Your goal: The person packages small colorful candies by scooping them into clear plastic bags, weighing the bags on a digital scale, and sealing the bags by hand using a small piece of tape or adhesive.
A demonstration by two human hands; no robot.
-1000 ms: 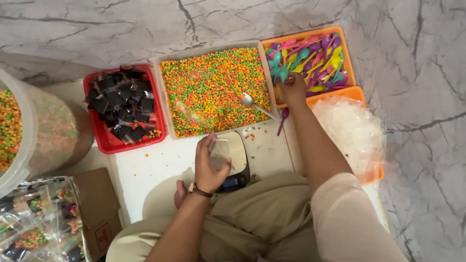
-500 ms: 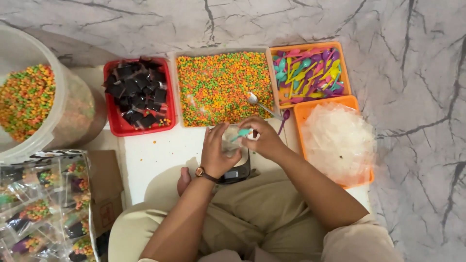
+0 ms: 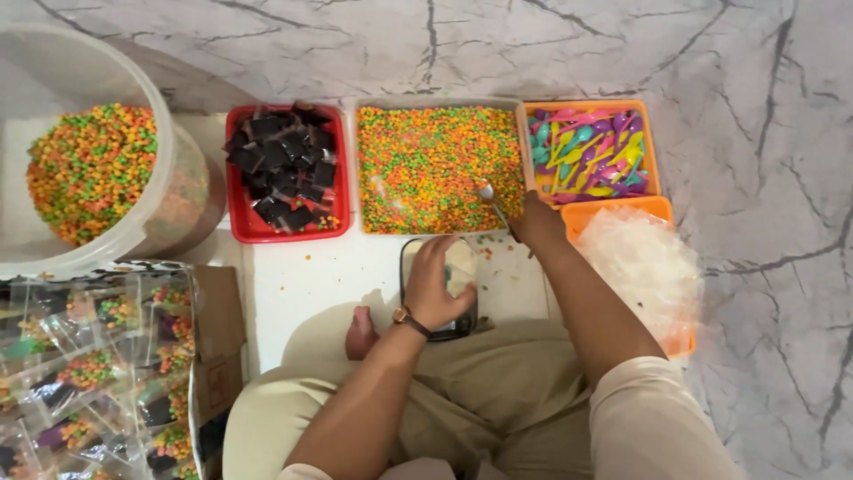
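**Tubs, Trays and a Spoon at the Candy Tray**

While you are sitting on the marble floor (image 3: 782,178) with your legs folded, the biggest vessel is standing at your far left: a clear round tub (image 3: 169,204) holding a heap of tiny orange, green and yellow candy beads. Below it, a pile of clear sealed packets (image 3: 89,373) is lying on a cardboard box (image 3: 218,347), each packet showing beads and a dark piece inside.

Straight ahead, the clear rectangular tray (image 3: 524,160) is sitting filled nearly to the rim with the same mixed beads. Just left of it, touching, the red tray (image 3: 238,227) is carrying dark square wrapped pieces. To the right, the upper orange tray (image 3: 650,133) is holding bright plastic spoons in pink, teal, yellow and purple, and the lower orange tray (image 3: 622,206) is overflowing with crumpled clear bags (image 3: 640,267).

Your right hand (image 3: 539,222) is clenching the handle of a metal spoon (image 3: 489,197), whose bowl is resting on the beads at the bead tray's near right corner. Your left hand (image 3: 440,289), wearing a wristwatch, is lying over a small clear bag (image 3: 460,267) on the little scale (image 3: 440,327) in front of your lap, fingers curled on the bag; whether they are pinching it, you cannot tell.
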